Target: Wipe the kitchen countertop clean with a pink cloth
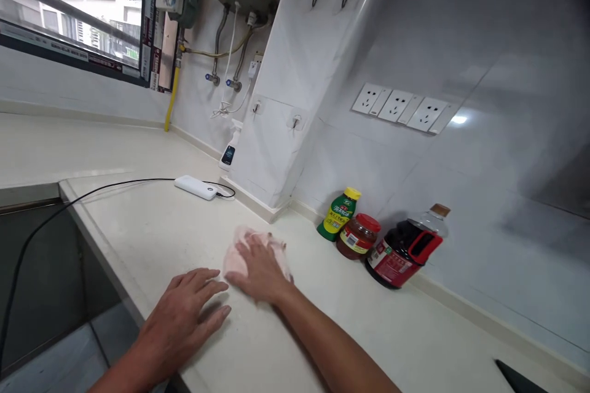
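My right hand (258,269) presses a crumpled pink cloth (274,242) against the white countertop (193,233), its fingers pushed into the folds. Part of the cloth is covered by that hand, and it looks slightly blurred. To the left of it, my left hand (187,313) hovers at or just over the counter near the front edge, fingers apart and holding nothing. I cannot tell whether its fingertips touch the surface.
Against the wall stand a green squeeze bottle (338,215), a red-lidded jar (358,237) and a large dark sauce bottle (401,252). Farther back lie a white power bank (196,187) with a black cable (92,193) and a spray bottle (229,148). A dark pointed object (516,377) is at lower right.
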Demonstrator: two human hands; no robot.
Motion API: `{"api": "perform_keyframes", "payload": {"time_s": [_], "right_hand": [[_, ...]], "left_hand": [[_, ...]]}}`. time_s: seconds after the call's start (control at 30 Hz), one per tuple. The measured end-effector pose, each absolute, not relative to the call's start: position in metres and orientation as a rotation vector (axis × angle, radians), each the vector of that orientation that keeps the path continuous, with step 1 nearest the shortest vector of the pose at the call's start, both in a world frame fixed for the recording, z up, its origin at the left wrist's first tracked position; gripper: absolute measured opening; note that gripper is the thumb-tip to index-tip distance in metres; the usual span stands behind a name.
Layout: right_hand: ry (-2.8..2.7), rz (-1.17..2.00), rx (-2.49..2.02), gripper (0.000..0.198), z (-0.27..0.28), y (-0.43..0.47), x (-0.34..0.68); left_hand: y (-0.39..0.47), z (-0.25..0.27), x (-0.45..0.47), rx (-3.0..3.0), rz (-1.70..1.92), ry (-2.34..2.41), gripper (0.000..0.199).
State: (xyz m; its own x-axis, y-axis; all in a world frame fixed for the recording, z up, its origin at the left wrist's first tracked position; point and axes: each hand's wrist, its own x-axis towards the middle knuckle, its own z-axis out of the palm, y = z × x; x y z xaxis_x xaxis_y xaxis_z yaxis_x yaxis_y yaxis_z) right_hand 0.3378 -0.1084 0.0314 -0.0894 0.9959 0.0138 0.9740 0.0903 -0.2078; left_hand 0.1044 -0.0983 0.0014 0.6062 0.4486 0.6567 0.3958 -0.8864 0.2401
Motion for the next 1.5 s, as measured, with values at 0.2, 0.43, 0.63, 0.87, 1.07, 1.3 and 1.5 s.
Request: {"api": "perform_keyframes", "payload": {"time_s": [0.2,0.43,0.63,0.87,1.07,1.3,1.5], "right_hand": [[-2.209,0.249,-1.953,0.073,0.035,-0.142,0.350],[-1.316,0.076,-2.665,0.076,0.028,-0.234,0.476],[-0.711,-0.098,-2.948,0.084,0.002,-0.377,0.546],[-0.831,-0.116,-3.008,0.056,0.011,-0.373,0.519],[-1.293,0.021,-2.765,0.059,0.028,-0.239,0.399],[-1.992,0.281,-2.116,0.067,0.037,-0.199,0.236],[-1.990,0.234,-2.153,0.052,0.035,-0.245,0.267]], "left_hand": [[-0.095,0.003,0.102,2.699,1.123,0.831,0.035],[-0.093,0.001,0.102,2.687,1.024,0.853,0.036],[-0.095,0.003,0.105,2.679,0.990,0.811,0.036],[-0.101,0.011,0.106,2.672,0.896,0.754,0.043],[-0.103,0.017,0.106,2.638,0.919,0.801,0.049],[-0.094,0.014,0.102,2.540,0.988,0.832,0.053],[-0.089,0.016,0.100,2.501,0.913,0.875,0.054]]}}
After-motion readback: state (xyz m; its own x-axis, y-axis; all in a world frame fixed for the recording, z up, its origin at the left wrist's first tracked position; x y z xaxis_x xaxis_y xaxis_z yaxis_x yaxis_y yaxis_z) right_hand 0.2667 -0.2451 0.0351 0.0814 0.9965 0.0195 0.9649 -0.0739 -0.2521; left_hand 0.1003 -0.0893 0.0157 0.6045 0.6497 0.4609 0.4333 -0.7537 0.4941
